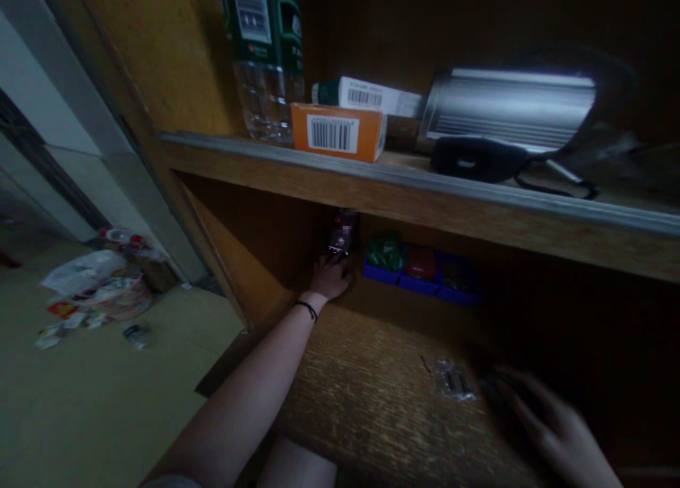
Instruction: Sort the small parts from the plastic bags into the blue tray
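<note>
My left hand (330,277) reaches deep into the lower compartment, a dark cord around its wrist. Its fingers extend to the lower edge of a lit phone (341,231), which stands tilted at the back; no grip around the phone shows. At the lower right, my right hand (552,421) is in shadow and somewhat blurred. Its thumb and fingers come together at a small dark thing whose kind I cannot make out. Just left of those fingertips lies a small clear plastic packet (455,380) with dark pieces inside. A short dark strip (426,364) lies beside the packet.
Joined blue trays (418,284) hold a green bag (386,251), a red bag (421,262) and dim contents. On the shelf above stand a water bottle (268,98), an orange box (338,132) and a silver ribbed device (513,109). Litter surrounds a basket (125,300) on the floor.
</note>
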Tool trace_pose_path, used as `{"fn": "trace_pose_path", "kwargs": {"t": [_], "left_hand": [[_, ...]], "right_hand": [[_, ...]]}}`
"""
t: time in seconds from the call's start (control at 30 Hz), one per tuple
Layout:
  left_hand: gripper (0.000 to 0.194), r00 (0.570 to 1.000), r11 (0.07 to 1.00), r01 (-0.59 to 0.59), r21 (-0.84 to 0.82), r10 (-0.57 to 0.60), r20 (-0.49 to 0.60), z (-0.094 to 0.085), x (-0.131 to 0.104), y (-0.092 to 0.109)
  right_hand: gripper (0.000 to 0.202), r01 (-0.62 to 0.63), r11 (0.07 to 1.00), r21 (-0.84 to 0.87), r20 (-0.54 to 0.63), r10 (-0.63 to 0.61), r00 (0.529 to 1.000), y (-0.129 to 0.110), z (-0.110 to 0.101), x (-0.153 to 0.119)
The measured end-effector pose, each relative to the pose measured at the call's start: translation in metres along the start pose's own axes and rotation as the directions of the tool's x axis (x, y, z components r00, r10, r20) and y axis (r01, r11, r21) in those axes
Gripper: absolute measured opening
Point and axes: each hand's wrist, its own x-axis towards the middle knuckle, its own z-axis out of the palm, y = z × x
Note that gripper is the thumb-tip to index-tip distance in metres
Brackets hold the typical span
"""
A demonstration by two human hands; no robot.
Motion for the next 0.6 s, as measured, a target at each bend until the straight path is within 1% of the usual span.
{"fn": "trace_pose_path", "kwargs": {"t": [0.23, 0.37, 0.47, 0.6], "left_hand": [[0.038, 1.0, 1.0, -0.006, -0.024, 0.006, -0.009, -0.002, 0.0, 0.002], [0.038, 1.0, 1.0, -0.005, -0.003, 0.005, -0.001, -0.001, 0.002, 0.0], [0.038, 1.0, 1.0, -0.013, 0.007, 0.013, -0.002, 0.001, 0.003, -0.002], [0.037, 1.0, 1.0, -0.014, 0.025, 0.015, -0.013, 0.004, 0.005, -0.005]], "right_hand": [[0.044, -0.019, 0.999, 0.033, 0.001, 0.019, 1.0, 0.001, 0.002, -0.001], [0.046, -0.128, 0.989, 0.08, -0.04, 0.132, 0.991, -0.008, -0.001, 0.005], [0.044, -0.194, 0.969, 0.152, -0.063, 0.205, 0.977, -0.023, -0.005, 0.018], [0.037, -0.209, 0.929, 0.305, -0.039, 0.231, 0.972, -0.044, -0.006, 0.049]]}}
